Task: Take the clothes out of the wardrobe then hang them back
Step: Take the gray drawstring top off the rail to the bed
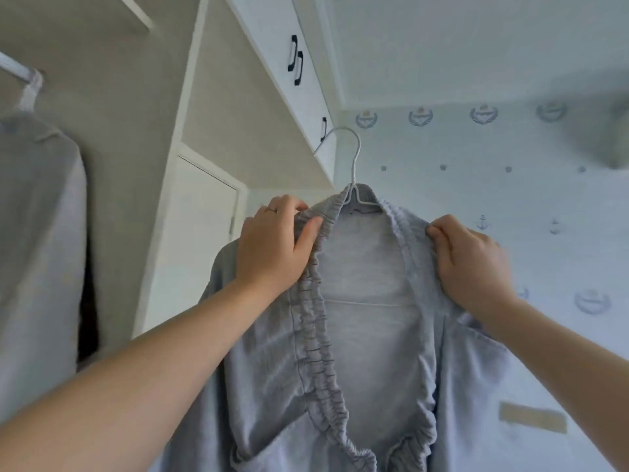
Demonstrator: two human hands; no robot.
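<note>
Over at nine o'clock, a pale grey garment (37, 206) hangs from the metal rail (13, 68) inside the white wardrobe frame (190, 137). That rail looks like where the garment in hand should end up.

Moving in towards the centre, the left hand (275, 247) is clamped on the grey jersey garment with a gathered elastic edge (367, 335). The thumb lies over the ruched band and the fingers are curled behind it.

At twelve o'clock from that grip stands the thin white wire hanger (354, 168). Its hook is free in the air and catches on nothing. The garment is draped over the hanger's shoulders and held up out in the room, clear of the wardrobe.

At three o'clock the right hand (473, 264) pinches the opposite edge of the cloth tight between curled fingers and thumb. Behind it is the anchor-patterned wallpaper (510, 165).

This reads as settling the cloth on the hanger before it goes back. To do that well, pull both edges out evenly so the weight sits balanced on either side of the hook, and smooth the bunched band flat. Then move one hand up to the neck of the hook before swinging towards nine o'clock. An uneven pull could slide the jersey off one shoulder.
</note>
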